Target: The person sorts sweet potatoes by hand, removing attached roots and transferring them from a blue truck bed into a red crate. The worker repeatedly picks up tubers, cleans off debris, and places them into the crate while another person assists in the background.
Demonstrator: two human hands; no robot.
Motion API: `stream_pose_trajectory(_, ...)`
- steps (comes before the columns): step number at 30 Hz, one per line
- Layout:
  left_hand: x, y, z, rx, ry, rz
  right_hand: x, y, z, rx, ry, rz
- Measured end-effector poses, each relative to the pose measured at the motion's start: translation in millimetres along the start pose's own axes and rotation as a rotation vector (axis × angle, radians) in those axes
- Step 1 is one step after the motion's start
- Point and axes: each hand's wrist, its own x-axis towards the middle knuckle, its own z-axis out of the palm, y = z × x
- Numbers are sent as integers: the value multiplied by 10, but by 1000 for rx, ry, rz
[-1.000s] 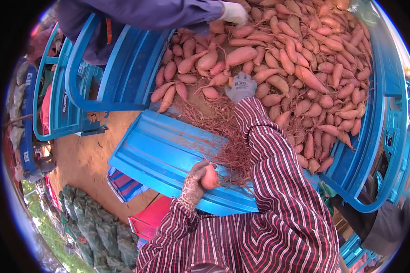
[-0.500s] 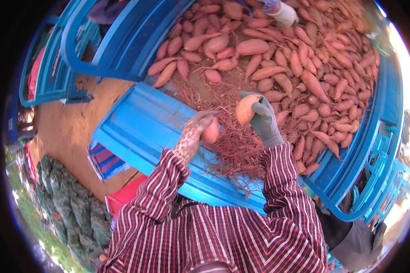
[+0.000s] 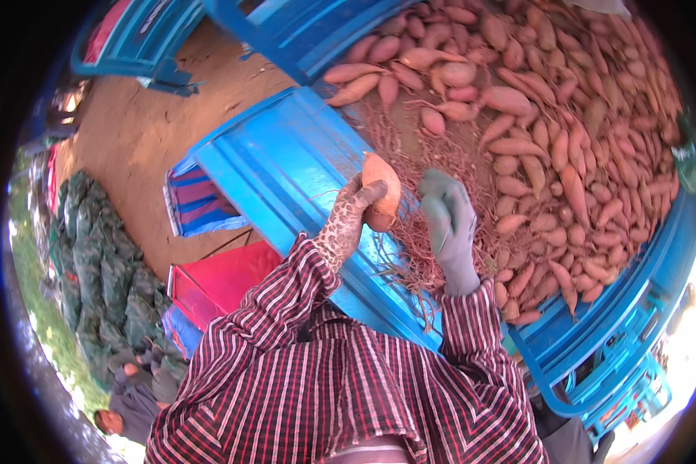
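Observation:
My left hand (image 3: 346, 224), in a patterned glove, grips a sweet potato (image 3: 382, 179) above the blue tailgate (image 3: 286, 162). Another rounded sweet potato end seems to show beneath it in the same grip; I cannot tell for sure whether it is a separate one. My right hand (image 3: 450, 220), in a grey-green glove, is closed with curled fingers just to the right. Whatever it holds, if anything, is hidden. Under both hands lies a tangle of thin reddish roots (image 3: 410, 255). A large heap of sweet potatoes (image 3: 572, 185) spreads beyond my right hand.
Blue truck-bed sides (image 3: 626, 271) bound the heap. At left are stuffed dark green sacks (image 3: 100, 255), a striped bag (image 3: 201, 199) and a red panel (image 3: 220, 282) by the tailgate. A person (image 3: 135, 402) is at lower left. Another blue vehicle (image 3: 139, 39) stands at upper left.
The pale sweet potato from my right hand now appears in my left hand. My right fingers have curled in. The view has shifted, so the heap sits farther right.

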Motion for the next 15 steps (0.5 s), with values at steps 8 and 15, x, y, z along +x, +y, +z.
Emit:
stream_pose_trajectory(8, -429, 303, -162, 34, 235, 100, -56, -545, 576, -273, -380, -100)
stream_pose_trajectory(15, -1262, 5, -1055, -102, 388, 282, -54, -880, 1146, 175, -678, -418)
